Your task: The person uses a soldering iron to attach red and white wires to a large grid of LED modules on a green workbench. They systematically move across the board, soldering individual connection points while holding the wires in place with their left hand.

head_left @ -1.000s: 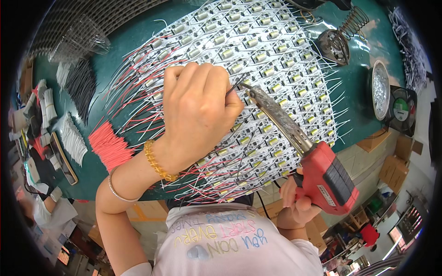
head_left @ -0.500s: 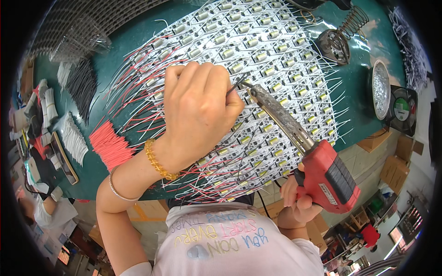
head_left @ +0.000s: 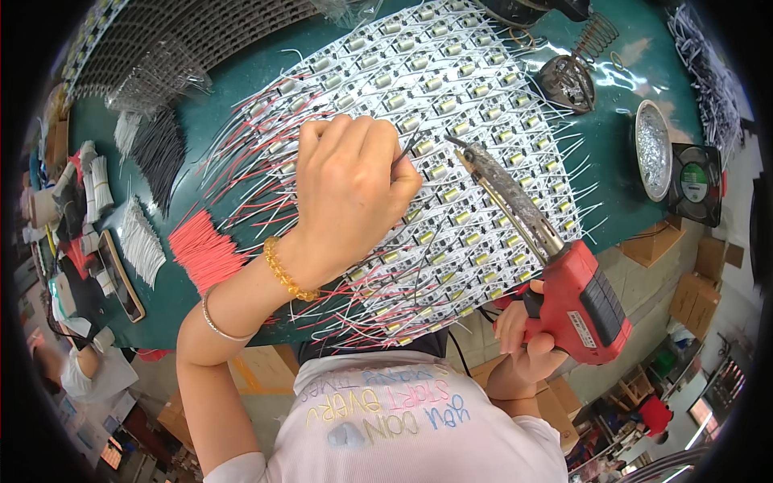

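Poking from left hand [head_left: 350,189], dark wire [head_left: 407,148], circuit boards [head_left: 460,105] beneath

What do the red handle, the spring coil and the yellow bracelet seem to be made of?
Red handle: probably moulded plastic, smooth, with black inset. Spring coil: likely metal wire, dull brown, in open turns. Yellow bracelet: shiny, translucent beads; glass, resin or stone, unclear.
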A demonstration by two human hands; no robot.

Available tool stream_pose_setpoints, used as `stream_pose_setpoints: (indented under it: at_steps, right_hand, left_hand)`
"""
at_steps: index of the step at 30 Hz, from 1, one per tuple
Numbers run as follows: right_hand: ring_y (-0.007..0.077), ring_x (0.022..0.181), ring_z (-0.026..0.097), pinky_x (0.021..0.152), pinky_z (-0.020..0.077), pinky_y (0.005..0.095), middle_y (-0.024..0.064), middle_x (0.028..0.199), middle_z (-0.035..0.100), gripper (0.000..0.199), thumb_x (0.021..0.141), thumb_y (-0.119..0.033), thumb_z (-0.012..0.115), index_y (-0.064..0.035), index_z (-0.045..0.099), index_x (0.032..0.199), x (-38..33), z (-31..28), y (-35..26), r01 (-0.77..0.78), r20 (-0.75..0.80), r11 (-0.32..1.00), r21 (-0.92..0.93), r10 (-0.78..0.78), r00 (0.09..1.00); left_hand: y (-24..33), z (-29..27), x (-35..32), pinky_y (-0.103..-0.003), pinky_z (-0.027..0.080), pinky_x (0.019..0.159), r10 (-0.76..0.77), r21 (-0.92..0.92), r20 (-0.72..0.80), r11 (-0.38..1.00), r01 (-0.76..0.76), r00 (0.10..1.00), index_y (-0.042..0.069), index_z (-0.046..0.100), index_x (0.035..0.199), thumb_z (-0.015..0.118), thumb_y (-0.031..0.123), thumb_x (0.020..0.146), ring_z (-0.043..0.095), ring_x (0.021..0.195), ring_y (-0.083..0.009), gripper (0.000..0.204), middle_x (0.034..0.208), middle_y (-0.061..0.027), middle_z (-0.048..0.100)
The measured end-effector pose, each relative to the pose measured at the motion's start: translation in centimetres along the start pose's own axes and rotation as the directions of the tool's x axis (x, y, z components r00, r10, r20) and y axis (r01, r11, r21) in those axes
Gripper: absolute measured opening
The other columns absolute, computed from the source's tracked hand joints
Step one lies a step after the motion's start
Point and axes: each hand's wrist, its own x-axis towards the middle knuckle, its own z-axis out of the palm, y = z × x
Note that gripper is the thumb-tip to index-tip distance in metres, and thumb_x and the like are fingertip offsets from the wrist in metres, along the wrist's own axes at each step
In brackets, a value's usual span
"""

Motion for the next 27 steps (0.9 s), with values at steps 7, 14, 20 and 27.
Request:
stream_pose_setpoints:
  at_steps: [7,14,20,27]
  right_hand:
    - [0.0103,0.040,0.045,0.042,0.0391,0.0251,0.0000,0.050,0.046,0.080,0.089,-0.055,0.058,0.0139,0.040,0.125,0.9,-0.4,-1.8,0.163,0.048,0.974,-0.157,-0.158,0.986]
    - [0.0103,0.041,0.045,0.042,0.0388,0.0247,0.0000,0.051,0.047,0.080,0.088,-0.054,0.059,0.0142,0.040,0.125,1.5,-0.4,-2.6,0.213,0.035,0.954,-0.213,-0.210,0.977]
    - [0.0104,0.040,0.044,0.042,0.0382,0.0246,0.0000,0.050,0.047,0.080,0.089,-0.055,0.058,0.0138,0.038,0.126,2.7,2.1,-3.6,0.123,0.025,0.986,-0.111,-0.121,0.992]
    - [0.0106,0.039,0.043,0.041,0.0376,0.0246,0.0000,0.049,0.046,0.081,0.089,-0.056,0.057,0.0133,0.037,0.127,3.2,3.1,-3.3,0.034,0.045,0.996,-0.078,-0.030,0.999]
  left_hand:
    - [-0.6,-5.4,1.9,-0.034,0.043,0.065,0.002,-0.032,0.052,0.999,0.000,0.999,0.004,0.064,0.079,0.069,0.003,0.078,0.059,0.066,-0.0227,0.005,0.068,-0.0065,0.063]
    - [-3.0,-5.7,2.3,-0.032,0.043,0.052,-0.180,-0.360,0.189,0.902,0.239,0.965,0.001,0.066,0.081,0.069,0.006,0.079,0.059,0.053,-0.0236,0.006,0.067,-0.0115,0.066]
    - [-2.4,-3.5,1.8,-0.034,0.042,0.054,-0.309,-0.394,0.251,0.833,0.389,0.917,0.000,0.062,0.079,0.067,0.010,0.083,0.059,0.054,-0.0258,0.012,0.062,-0.0116,0.062]
    - [-1.8,-2.8,0.8,-0.033,0.037,0.066,-0.124,-0.130,0.160,0.981,0.146,0.979,0.004,0.059,0.076,0.069,0.010,0.083,0.051,0.055,-0.0194,0.013,0.064,-0.0047,0.059]
